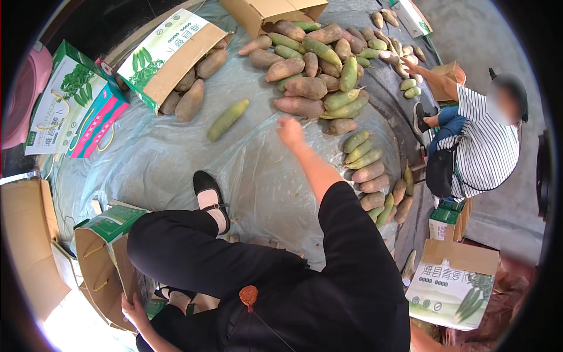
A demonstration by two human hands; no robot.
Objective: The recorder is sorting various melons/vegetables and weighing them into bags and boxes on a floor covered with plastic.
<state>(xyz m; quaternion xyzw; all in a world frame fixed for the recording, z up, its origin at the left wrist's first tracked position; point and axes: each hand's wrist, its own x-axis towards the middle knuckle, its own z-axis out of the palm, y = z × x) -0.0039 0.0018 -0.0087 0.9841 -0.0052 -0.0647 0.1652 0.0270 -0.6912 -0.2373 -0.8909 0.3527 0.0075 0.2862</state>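
Note:
My right hand (288, 131) reaches forward over the plastic sheet, just short of a heap of long radishes (305, 88). Some are green, others coated in brown soil. Motion smears its fingers, and I see no radish in it. A lone green radish (227, 120) lies on the sheet to its left. Low on the left, my left hand (135, 312) grips the edge of an open cardboard box (97, 258) with green printing and cord handles, beside my bent leg. The inside of that box is mostly hidden.
A tipped printed carton (167, 58) has soil-covered radishes at its mouth. Further left stand a printed gift box (64, 100) and a pink basin (36, 88). A row of radishes (369, 170) curves down the right side. A person in a striped shirt (481, 152) sits beyond, near another carton (451, 287).

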